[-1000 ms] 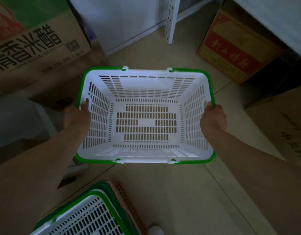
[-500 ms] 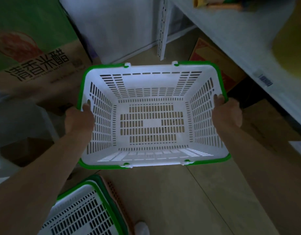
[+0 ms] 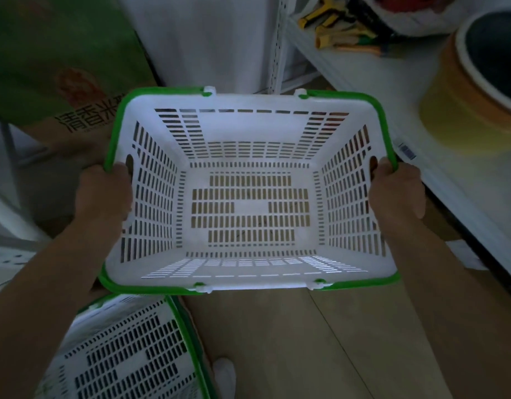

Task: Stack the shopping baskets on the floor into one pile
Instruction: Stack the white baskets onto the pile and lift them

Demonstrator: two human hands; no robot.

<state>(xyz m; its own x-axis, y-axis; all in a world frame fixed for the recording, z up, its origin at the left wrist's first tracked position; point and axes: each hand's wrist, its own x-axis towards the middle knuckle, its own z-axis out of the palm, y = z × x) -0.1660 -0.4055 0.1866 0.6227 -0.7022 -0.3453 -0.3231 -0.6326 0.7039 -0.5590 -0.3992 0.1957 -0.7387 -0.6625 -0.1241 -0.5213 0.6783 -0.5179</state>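
I hold a white slotted shopping basket with green handles folded along its rim, level in the air in the middle of the view. My left hand grips its left rim and my right hand grips its right rim. The basket is empty and the floor shows through its slots. At the bottom left stands a pile of baskets, its top one white with a green rim, partly hidden by my left forearm. The held basket hangs above and beyond the pile's far edge.
A green and brown cardboard box with printed characters stands at the upper left. A white shelf at the right carries a yellow tub and small packets. Tan floor tiles lie below. A white shoe tip shows by the pile.
The basket has risen and come nearer the camera in both hands. The view tilted upward, so the shelf and yellow tub came into sight at the right.
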